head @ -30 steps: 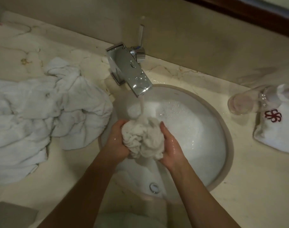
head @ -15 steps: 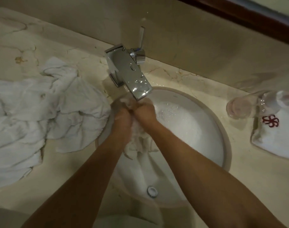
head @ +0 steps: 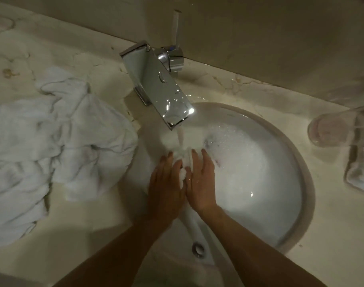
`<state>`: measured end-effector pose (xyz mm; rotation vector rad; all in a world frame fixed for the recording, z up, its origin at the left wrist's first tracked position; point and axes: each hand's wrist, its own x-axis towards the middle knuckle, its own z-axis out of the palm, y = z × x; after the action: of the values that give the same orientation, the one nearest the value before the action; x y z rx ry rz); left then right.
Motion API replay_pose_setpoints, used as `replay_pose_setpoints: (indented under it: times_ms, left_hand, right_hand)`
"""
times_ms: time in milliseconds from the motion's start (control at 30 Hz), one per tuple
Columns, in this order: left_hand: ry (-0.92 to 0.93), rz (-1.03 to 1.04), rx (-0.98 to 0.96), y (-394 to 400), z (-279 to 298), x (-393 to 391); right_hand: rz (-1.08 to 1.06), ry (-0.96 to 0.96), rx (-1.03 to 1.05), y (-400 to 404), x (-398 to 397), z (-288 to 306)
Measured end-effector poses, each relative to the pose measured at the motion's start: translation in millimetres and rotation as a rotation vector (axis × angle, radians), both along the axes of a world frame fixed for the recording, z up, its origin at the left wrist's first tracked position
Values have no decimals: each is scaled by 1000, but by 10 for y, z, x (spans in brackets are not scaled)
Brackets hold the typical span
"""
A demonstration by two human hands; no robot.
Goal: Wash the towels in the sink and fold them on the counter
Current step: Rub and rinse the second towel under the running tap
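Both of your hands, left hand (head: 166, 183) and right hand (head: 201, 179), press a small white towel (head: 184, 172) between flat palms with the fingers nearly straight, right under the stream from the faucet (head: 162, 94) and over the soapy sink (head: 259, 179). Keep the cloth in the flow and work palm against palm so suds rinse through, letting water fall into the basin, not onto the counter (head: 332, 224). Several more towels (head: 52, 141) wait crumpled to your left, so wring this one firmly before setting it down apart from that pile.
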<state>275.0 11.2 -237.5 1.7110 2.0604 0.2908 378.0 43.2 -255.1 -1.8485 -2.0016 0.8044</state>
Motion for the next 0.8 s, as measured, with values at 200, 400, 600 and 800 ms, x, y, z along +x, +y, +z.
replay_pose_setpoints:
  times_ms: [200, 400, 600, 800]
  left_hand:
    - [285, 43, 84, 365, -228, -57]
    - [223, 208, -260, 913, -131, -39]
    - [-252, 649, 59, 932, 338, -134]
    - [75, 75, 253, 322, 152, -231]
  right_hand:
    - [61, -209, 203, 432, -125, -329]
    - [-195, -151, -112, 840, -290, -78]
    - [-347, 415, -215, 881, -281, 228]
    - [-150, 423, 36, 220, -446, 63]
